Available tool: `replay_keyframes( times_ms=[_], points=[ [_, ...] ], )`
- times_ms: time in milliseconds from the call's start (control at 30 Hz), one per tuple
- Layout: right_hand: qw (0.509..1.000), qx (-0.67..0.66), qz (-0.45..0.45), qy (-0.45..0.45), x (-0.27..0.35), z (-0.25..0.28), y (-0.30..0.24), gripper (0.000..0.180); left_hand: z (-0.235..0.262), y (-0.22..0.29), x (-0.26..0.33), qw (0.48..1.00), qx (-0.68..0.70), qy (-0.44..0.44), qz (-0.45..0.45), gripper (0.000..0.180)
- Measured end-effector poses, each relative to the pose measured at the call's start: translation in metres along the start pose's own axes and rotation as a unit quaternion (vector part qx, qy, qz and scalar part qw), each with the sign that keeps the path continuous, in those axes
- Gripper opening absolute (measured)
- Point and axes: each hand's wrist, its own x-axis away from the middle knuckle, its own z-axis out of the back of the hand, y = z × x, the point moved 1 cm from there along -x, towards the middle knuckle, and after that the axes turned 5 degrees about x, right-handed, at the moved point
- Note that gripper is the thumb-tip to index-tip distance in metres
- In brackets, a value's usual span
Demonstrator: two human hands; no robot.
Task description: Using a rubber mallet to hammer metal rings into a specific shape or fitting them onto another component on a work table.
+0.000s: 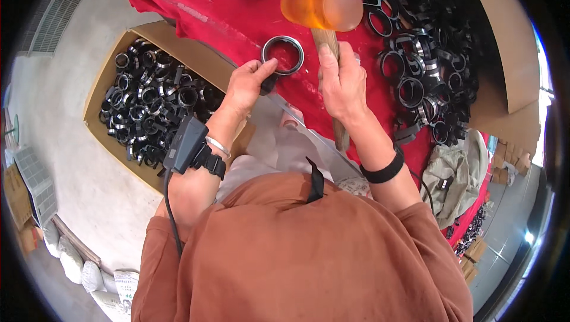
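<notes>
My left hand [248, 83] is closed, thumb on top, on the black stem of a ring bracket [301, 55]. The bracket's round, silver-edged ring lies over the red cloth. A wooden-handled mallet [323, 7] is gripped in my right hand [344, 87], with its translucent amber head raised beyond the fingers. That head hangs above and to the right of the ring, apart from it. The lower end of the handle sticks out below my right palm.
Red cloth [225, 7] covers the work table. Similar black brackets [409, 55] are heaped at its right, beside a cardboard sheet [504, 37]. An open carton [95, 99] full of brackets stands at the left. A greyish cloth [460, 170] lies at the right edge.
</notes>
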Motion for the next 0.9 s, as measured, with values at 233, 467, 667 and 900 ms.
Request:
replay_keyframes(
  times_ms=[233, 467, 667, 900],
  points=[
    [0.997, 0.048, 0.02, -0.058, -0.006, -0.015, -0.003, 0.032, 0.001, -0.005, -0.003, 1.0, -0.015, 0.007, 0.001, 0.03],
    [0.994, -0.052, -0.066, -0.069, 0.048, 0.034, 0.019, 0.025, 0.058, -0.009, 0.032, 0.997, -0.03, 0.003, -0.066, 0.03],
    [0.976, -0.041, -0.17, -0.134, 0.125, 0.066, 0.051, 0.025, 0.18, 0.009, 0.071, 0.858, -0.495, 0.133, 0.022, 0.041],
    [0.964, -0.07, -0.222, -0.129, 0.159, 0.084, 0.077, 0.027, 0.008, 0.048, -0.01, 0.699, -0.528, 0.089, -0.475, 0.021]
  ],
)
